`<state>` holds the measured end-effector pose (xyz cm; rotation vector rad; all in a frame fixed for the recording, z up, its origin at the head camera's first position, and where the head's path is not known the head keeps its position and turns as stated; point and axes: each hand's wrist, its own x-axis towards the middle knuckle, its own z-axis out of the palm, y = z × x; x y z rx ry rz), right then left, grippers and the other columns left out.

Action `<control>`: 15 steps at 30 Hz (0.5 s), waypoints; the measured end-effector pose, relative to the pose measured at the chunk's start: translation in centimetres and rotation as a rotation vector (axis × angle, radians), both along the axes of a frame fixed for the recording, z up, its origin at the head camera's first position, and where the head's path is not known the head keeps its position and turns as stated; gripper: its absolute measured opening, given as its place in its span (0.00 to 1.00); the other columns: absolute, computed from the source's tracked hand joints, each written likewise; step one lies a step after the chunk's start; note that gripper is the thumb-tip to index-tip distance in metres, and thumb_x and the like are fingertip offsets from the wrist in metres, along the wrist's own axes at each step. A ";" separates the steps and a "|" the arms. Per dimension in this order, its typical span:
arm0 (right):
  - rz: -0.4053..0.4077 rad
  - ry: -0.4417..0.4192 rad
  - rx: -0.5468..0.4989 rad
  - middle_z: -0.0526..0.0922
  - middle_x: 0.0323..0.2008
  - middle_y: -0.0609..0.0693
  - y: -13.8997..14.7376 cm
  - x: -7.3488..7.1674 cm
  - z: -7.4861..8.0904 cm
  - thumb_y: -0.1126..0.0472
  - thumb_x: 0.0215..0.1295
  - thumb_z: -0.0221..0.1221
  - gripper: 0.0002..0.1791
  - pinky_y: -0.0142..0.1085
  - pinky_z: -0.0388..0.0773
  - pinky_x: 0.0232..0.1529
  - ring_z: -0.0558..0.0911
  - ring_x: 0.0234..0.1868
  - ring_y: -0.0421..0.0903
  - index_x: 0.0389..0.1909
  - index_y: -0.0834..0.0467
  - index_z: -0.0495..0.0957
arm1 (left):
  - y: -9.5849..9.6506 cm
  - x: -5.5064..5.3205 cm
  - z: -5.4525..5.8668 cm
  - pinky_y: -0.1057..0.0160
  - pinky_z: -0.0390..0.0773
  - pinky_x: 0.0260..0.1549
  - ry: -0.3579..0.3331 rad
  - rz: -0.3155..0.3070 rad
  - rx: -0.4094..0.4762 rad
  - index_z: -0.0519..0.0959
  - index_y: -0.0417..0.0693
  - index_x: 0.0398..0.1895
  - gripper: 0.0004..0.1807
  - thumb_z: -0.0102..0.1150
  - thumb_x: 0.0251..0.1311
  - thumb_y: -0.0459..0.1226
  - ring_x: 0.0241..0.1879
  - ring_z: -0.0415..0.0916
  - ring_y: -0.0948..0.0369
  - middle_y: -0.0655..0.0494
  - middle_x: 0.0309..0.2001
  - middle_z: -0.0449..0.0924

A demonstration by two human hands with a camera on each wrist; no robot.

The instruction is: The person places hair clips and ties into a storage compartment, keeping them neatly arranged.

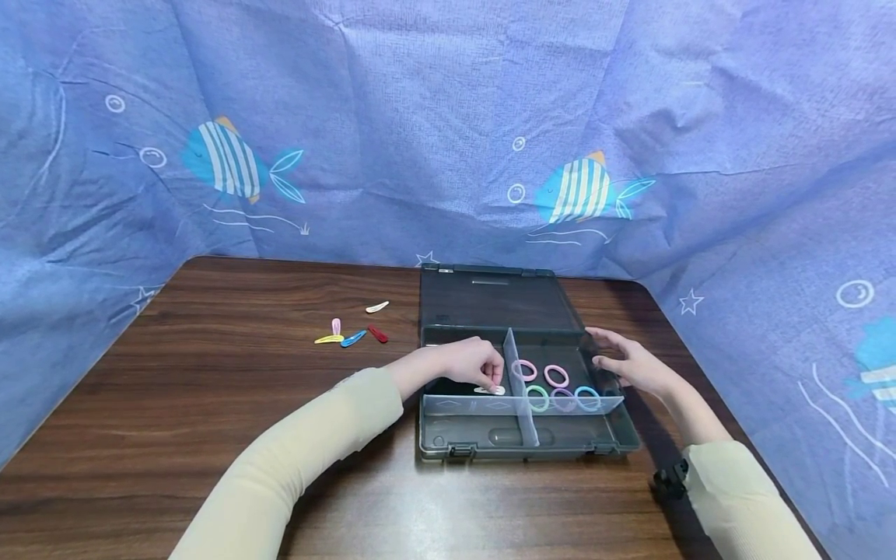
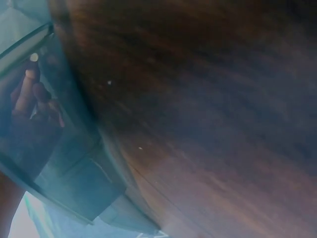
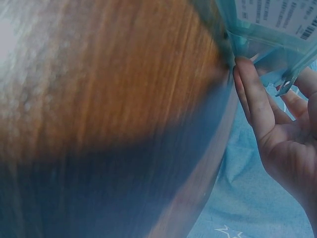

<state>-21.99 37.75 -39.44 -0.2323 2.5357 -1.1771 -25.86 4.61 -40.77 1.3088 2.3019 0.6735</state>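
Note:
My left hand (image 1: 470,360) reaches into the left compartment of a dark see-through divided box (image 1: 455,449). Its thumb and fingertips pinch a white hair clip (image 1: 495,390) low in that compartment, near the clear divider. Part of this hand shows through the box wall in the left wrist view. At the box's right side rests my right hand (image 1: 638,367), thumb and fingers spread and touching the rim and outer wall. The right wrist view shows its long fingers (image 3: 255,96) fairly straight against the box. Several coloured rings (image 1: 556,376) lie in the right compartment.
Left of the box, several hair clips lie on the brown table: white (image 1: 377,307), pink (image 1: 336,327), yellow (image 1: 328,339), blue (image 1: 353,338) and red (image 1: 378,334). The box's lid (image 1: 490,299) lies back behind it. A blue fish-print cloth (image 1: 434,117) hangs behind the table.

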 end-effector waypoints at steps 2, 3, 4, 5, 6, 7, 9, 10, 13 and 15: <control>0.006 0.001 -0.005 0.59 0.65 0.68 0.0 0.0 0.1 0.56 0.70 0.52 0.34 0.46 0.78 0.38 0.72 0.58 0.62 0.73 0.55 0.50 | 0.1 0.0 -0.1 0.73 0.68 0.25 0.008 -0.004 -0.001 0.80 0.52 0.24 0.06 0.65 0.56 0.38 0.21 0.69 0.69 0.64 0.19 0.74; 0.004 0.001 -0.006 0.59 0.65 0.68 0.0 0.0 0.1 0.56 0.70 0.52 0.34 0.46 0.78 0.38 0.72 0.58 0.63 0.73 0.55 0.50 | 0.1 0.0 -0.2 0.73 0.68 0.25 0.016 -0.004 -0.003 0.80 0.52 0.24 0.06 0.65 0.56 0.38 0.21 0.69 0.69 0.64 0.19 0.74; 0.002 0.001 -0.009 0.59 0.64 0.68 0.0 0.1 0.1 0.56 0.70 0.52 0.34 0.46 0.78 0.38 0.72 0.58 0.63 0.73 0.55 0.50 | 0.2 0.1 -0.3 0.74 0.67 0.25 0.027 -0.006 -0.002 0.80 0.52 0.24 0.06 0.65 0.56 0.38 0.21 0.69 0.69 0.64 0.19 0.74; 0.003 0.001 -0.011 0.59 0.65 0.68 0.0 0.1 0.2 0.56 0.70 0.52 0.34 0.46 0.78 0.38 0.72 0.58 0.63 0.73 0.55 0.50 | 0.2 0.1 -0.3 0.74 0.67 0.24 0.036 -0.005 -0.004 0.80 0.52 0.24 0.06 0.65 0.56 0.39 0.21 0.69 0.70 0.64 0.19 0.73; 0.004 0.001 -0.013 0.59 0.65 0.68 0.0 0.1 0.2 0.56 0.70 0.52 0.34 0.46 0.78 0.38 0.72 0.58 0.63 0.73 0.55 0.50 | 0.3 0.1 -0.3 0.74 0.67 0.24 0.045 -0.004 -0.007 0.80 0.52 0.24 0.06 0.65 0.56 0.39 0.21 0.69 0.70 0.65 0.19 0.73; 0.005 0.002 -0.016 0.58 0.65 0.68 0.0 0.1 0.1 0.56 0.70 0.52 0.34 0.46 0.78 0.38 0.72 0.58 0.63 0.73 0.56 0.50 | 0.3 0.1 -0.3 0.74 0.67 0.24 0.053 -0.003 -0.012 0.80 0.52 0.23 0.06 0.66 0.55 0.39 0.21 0.68 0.70 0.65 0.18 0.73; 0.006 0.004 -0.020 0.58 0.65 0.68 0.0 0.1 0.1 0.56 0.70 0.52 0.34 0.46 0.78 0.38 0.72 0.57 0.63 0.73 0.56 0.50 | 0.3 0.2 -0.3 0.74 0.67 0.24 0.063 -0.001 -0.019 0.80 0.52 0.23 0.06 0.66 0.55 0.39 0.21 0.68 0.70 0.65 0.18 0.73; 0.006 0.004 -0.025 0.58 0.65 0.68 0.0 0.1 0.1 0.56 0.70 0.52 0.34 0.46 0.78 0.38 0.72 0.57 0.62 0.72 0.56 0.50 | 0.4 0.3 -0.2 0.74 0.67 0.24 0.067 -0.001 -0.021 0.80 0.52 0.23 0.06 0.66 0.55 0.40 0.21 0.68 0.70 0.65 0.18 0.73; 0.006 0.005 -0.029 0.59 0.64 0.69 0.1 0.1 0.0 0.57 0.70 0.52 0.34 0.46 0.78 0.38 0.72 0.57 0.62 0.72 0.57 0.50 | 0.3 0.3 -0.2 0.74 0.67 0.24 0.074 -0.001 -0.026 0.80 0.52 0.24 0.06 0.66 0.55 0.40 0.21 0.69 0.70 0.65 0.18 0.74; 0.008 0.006 -0.028 0.59 0.64 0.69 0.1 0.0 0.0 0.57 0.70 0.52 0.34 0.46 0.78 0.38 0.72 0.57 0.62 0.72 0.57 0.50 | 0.2 0.3 -0.3 0.75 0.67 0.24 0.079 -0.003 -0.024 0.79 0.53 0.24 0.06 0.66 0.56 0.40 0.20 0.69 0.71 0.66 0.18 0.74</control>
